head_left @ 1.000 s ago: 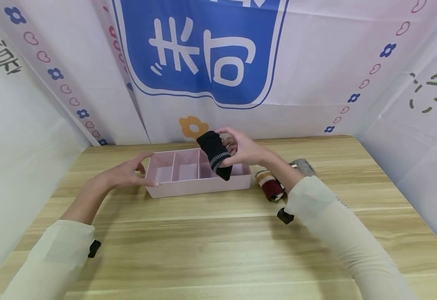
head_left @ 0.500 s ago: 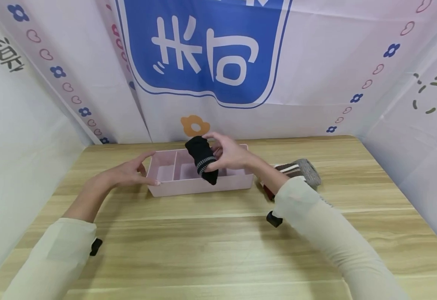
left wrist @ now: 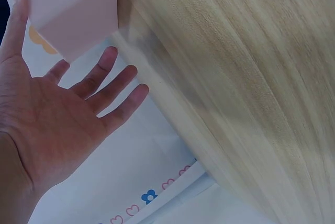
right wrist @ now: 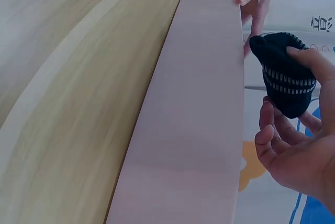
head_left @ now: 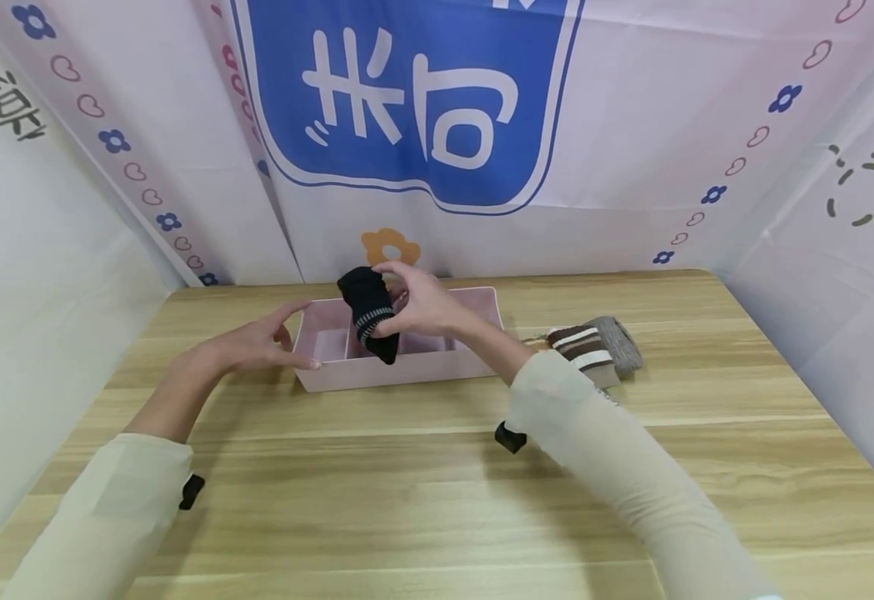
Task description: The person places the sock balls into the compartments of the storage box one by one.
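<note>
A rolled black sock [head_left: 369,315] with grey dashed bands is pinched between the thumb and fingers of my right hand [head_left: 425,306]. It hangs tilted over the left-middle part of a pink divided box [head_left: 399,372], hiding part of the dividers. In the right wrist view, the black sock [right wrist: 287,75] shows above the box's long wall [right wrist: 193,98]. My left hand [head_left: 251,346] holds the box's left end, thumb at the front rim and index finger at the back corner. Its other fingers spread loosely beside the box in the left wrist view, where the hand [left wrist: 57,109] shows palm up.
On the wooden table [head_left: 377,500], right of the box, lie a brown-and-white striped rolled sock [head_left: 582,346] and a grey one [head_left: 618,343], partly behind my right forearm. A printed cloth wall [head_left: 616,167] stands close behind the box.
My right hand has carried the black sock leftward over the box, from its right-middle part to its left-middle part. The left hand stays at the box's left end.
</note>
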Demonstrator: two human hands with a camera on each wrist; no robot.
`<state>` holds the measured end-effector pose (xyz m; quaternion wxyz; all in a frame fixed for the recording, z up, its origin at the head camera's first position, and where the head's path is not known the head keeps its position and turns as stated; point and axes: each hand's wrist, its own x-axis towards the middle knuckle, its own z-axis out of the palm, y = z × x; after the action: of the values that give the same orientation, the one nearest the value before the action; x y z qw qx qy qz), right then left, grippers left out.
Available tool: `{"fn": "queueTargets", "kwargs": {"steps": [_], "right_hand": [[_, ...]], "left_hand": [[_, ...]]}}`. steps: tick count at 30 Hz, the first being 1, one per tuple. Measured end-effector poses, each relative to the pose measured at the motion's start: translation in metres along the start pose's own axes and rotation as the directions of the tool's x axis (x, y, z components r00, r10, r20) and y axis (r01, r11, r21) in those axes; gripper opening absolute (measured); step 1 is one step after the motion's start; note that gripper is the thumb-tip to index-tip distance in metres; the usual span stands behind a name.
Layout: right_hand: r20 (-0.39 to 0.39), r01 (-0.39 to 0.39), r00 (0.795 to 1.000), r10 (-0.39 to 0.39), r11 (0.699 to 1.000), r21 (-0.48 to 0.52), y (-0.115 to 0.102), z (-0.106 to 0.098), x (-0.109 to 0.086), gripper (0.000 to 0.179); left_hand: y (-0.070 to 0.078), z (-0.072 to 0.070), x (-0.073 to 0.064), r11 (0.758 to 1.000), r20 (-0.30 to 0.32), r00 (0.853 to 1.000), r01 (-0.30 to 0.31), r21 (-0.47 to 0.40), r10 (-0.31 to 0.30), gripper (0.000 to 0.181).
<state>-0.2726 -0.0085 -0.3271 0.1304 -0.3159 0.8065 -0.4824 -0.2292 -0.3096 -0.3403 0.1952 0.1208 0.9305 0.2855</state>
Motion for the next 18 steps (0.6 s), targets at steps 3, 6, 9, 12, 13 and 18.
{"fn": "queueTargets", "kwargs": {"steps": [3, 6, 9, 12, 13, 18], "right_hand": [[-0.008, -0.026, 1.000, 0.026, 0.999, 0.025, -0.003, 0.007, 0.005, 0.090], [-0.016, -0.051, 0.999, 0.051, 0.999, 0.020, -0.004, 0.014, 0.011, 0.091], [-0.038, -0.062, 0.997, 0.063, 0.998, 0.017, -0.007, 0.021, 0.016, 0.092], [-0.065, -0.073, 0.995, 0.075, 0.997, 0.038, -0.009, 0.030, 0.022, 0.092], [-0.078, -0.074, 0.994, 0.078, 0.996, 0.048, -0.010, 0.033, 0.024, 0.091], [-0.154, -0.078, 0.985, 0.084, 0.996, 0.043, -0.011, 0.046, 0.032, 0.089]], "left_hand": [[-0.001, 0.000, 0.000, 1.000, -0.004, 1.000, -0.003, 0.000, 0.003, 0.110], [-0.002, 0.000, 0.000, 1.000, -0.005, 1.000, -0.005, -0.002, 0.005, 0.110], [-0.003, 0.001, 0.001, 1.000, -0.006, 1.000, -0.010, -0.001, 0.010, 0.109], [-0.003, 0.001, 0.001, 1.000, -0.006, 1.000, -0.012, -0.004, 0.012, 0.110], [-0.003, 0.001, 0.001, 1.000, -0.005, 1.000, -0.014, -0.006, 0.014, 0.110], [-0.003, 0.002, 0.000, 1.000, -0.003, 1.000, -0.012, -0.019, 0.012, 0.110]]}}
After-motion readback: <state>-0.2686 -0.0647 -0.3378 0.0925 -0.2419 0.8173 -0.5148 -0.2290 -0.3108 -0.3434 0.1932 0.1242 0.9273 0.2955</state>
